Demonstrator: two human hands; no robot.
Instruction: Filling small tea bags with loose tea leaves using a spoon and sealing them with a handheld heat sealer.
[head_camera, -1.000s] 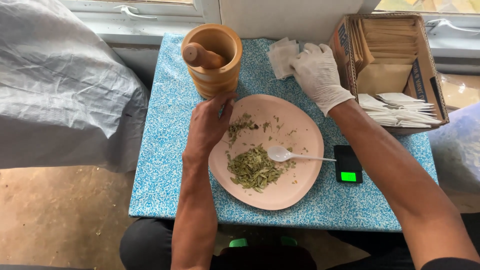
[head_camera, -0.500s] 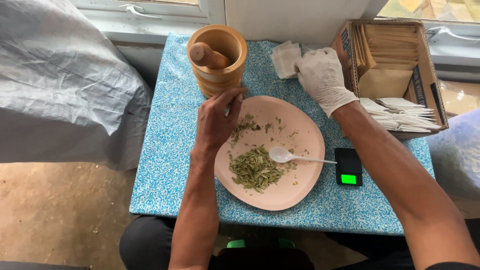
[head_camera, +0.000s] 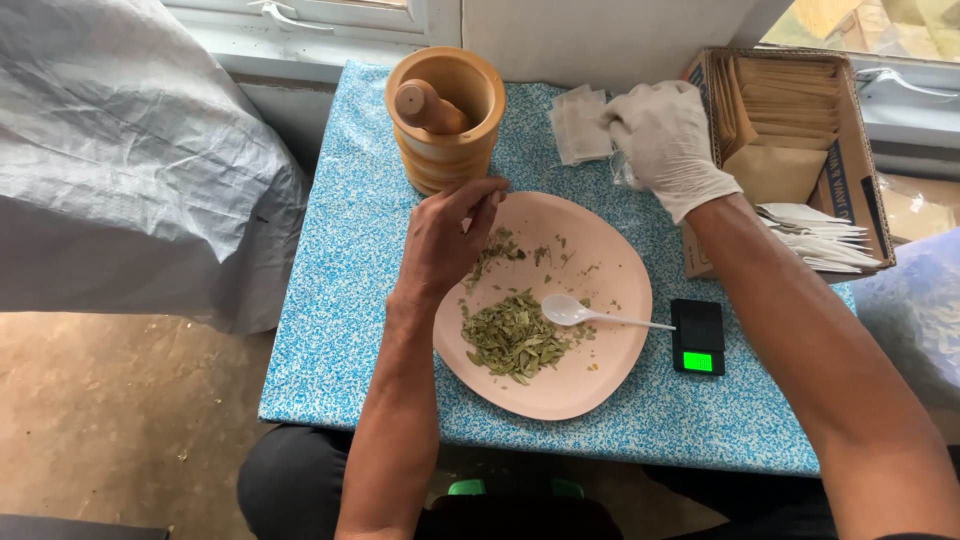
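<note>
Lifted off the pink plate (head_camera: 590, 390), left hand (head_camera: 445, 245) pinches leaf bits beside the mortar (head_camera: 447, 120); gloved right hand (head_camera: 665, 140) grips white sachets (head_camera: 580, 125).

A thin white disposable glove, wrinkled at the knuckles and ending in a loose cuff at the wrist, is worn on the right hand (head_camera: 665, 140). No glove is worn on the left hand (head_camera: 447, 243), and both forearms are left uncovered, no sleeve being seen. Dark trousers are worn, seen just below the near edge of the table (head_camera: 340, 300).
</note>
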